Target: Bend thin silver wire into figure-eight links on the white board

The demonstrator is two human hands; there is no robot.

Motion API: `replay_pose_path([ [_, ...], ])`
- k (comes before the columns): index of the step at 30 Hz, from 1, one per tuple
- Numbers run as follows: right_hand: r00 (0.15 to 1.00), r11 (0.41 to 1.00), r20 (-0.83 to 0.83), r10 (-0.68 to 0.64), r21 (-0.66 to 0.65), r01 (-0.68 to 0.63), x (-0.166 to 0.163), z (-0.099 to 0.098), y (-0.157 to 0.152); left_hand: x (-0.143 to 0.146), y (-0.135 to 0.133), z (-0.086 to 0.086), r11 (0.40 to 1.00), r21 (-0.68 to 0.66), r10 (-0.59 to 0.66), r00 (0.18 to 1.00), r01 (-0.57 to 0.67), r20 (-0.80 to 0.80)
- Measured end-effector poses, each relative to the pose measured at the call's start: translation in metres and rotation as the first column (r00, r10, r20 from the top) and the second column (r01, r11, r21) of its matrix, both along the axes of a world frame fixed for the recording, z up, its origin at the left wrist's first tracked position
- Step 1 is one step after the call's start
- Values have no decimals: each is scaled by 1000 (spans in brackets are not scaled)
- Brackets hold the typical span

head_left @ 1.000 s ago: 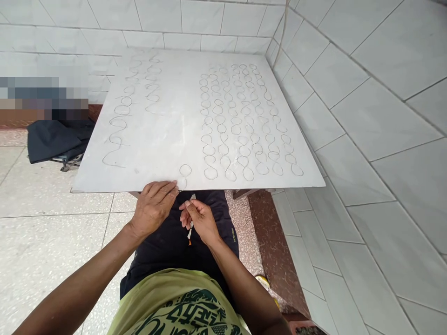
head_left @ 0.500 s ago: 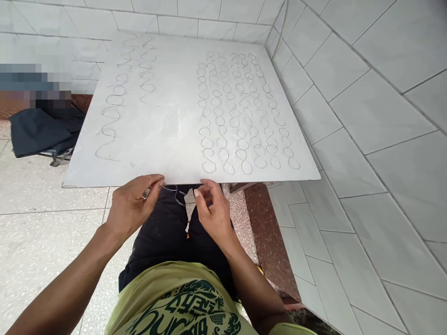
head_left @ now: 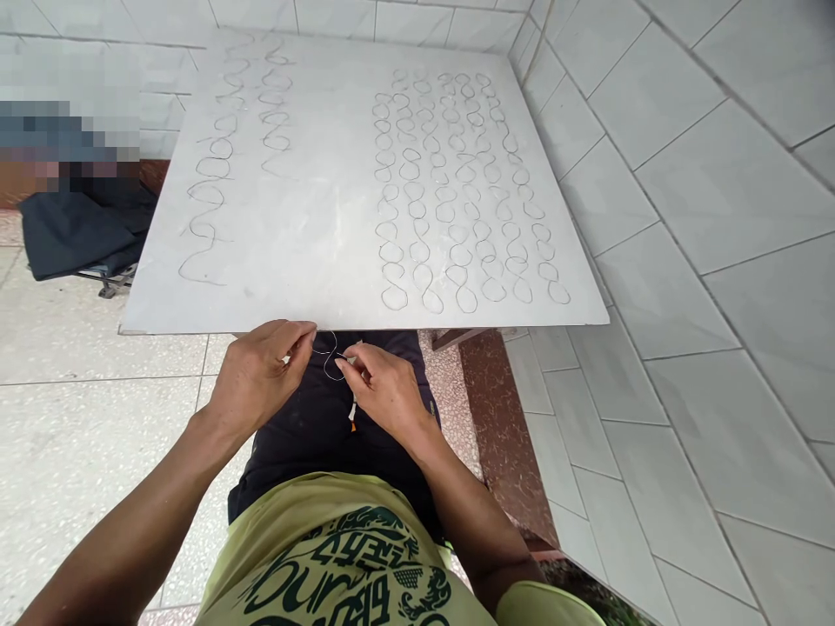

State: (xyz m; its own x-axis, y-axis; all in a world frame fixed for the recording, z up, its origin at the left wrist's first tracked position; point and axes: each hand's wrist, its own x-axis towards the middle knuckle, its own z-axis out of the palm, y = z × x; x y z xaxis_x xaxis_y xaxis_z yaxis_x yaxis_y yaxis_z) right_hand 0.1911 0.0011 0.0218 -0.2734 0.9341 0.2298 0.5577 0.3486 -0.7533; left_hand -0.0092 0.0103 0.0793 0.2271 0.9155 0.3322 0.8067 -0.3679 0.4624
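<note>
Just below the near edge of the white board, a thin wire (head_left: 325,369) bent into an S-like curve stretches between my two hands. My left hand (head_left: 257,369) pinches one end of it between thumb and fingertips, close against the board's edge. On the other side, my right hand (head_left: 384,387) has thumb and fingers closed on the wire's other end. Rows of thin wire-like figure-eight shapes (head_left: 466,291) lie across the right part of the board. Looser wavy curves (head_left: 207,209) lie along its left part.
The white board (head_left: 313,252) spans the space before me, close to tiled walls (head_left: 678,287). Dark cloth (head_left: 84,230) lies on a folding seat at left, beside a blurred-out area. A brown stone border (head_left: 489,417) runs along the right wall.
My right hand has moved left, toward my left hand, and its fingers have closed on the wire. The bent wire now shows between the hands. The view has shifted slightly.
</note>
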Motion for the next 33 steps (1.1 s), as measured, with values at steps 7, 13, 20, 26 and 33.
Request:
replay_pose_path([
  [7,998,998,32,51,25,-52,-1,-8,0,6,-7,-7,932,-343,257,879,-116,401],
  [13,997,998,38,68,10,-68,-1,-13,-4,11,-16,-25,776,-617,354,723,127,594],
  [20,981,997,177,-77,39,71,-10,-18,-9,20,-19,-40,759,-616,370,640,211,674],
  [26,955,947,-35,-295,-143,287,-17,-31,-6,33,-34,-47,799,-586,375,651,133,659],
  [33,605,735,-591,-533,-678,-14,-26,-47,0,36,-45,-51,832,-551,391,633,67,668],
])
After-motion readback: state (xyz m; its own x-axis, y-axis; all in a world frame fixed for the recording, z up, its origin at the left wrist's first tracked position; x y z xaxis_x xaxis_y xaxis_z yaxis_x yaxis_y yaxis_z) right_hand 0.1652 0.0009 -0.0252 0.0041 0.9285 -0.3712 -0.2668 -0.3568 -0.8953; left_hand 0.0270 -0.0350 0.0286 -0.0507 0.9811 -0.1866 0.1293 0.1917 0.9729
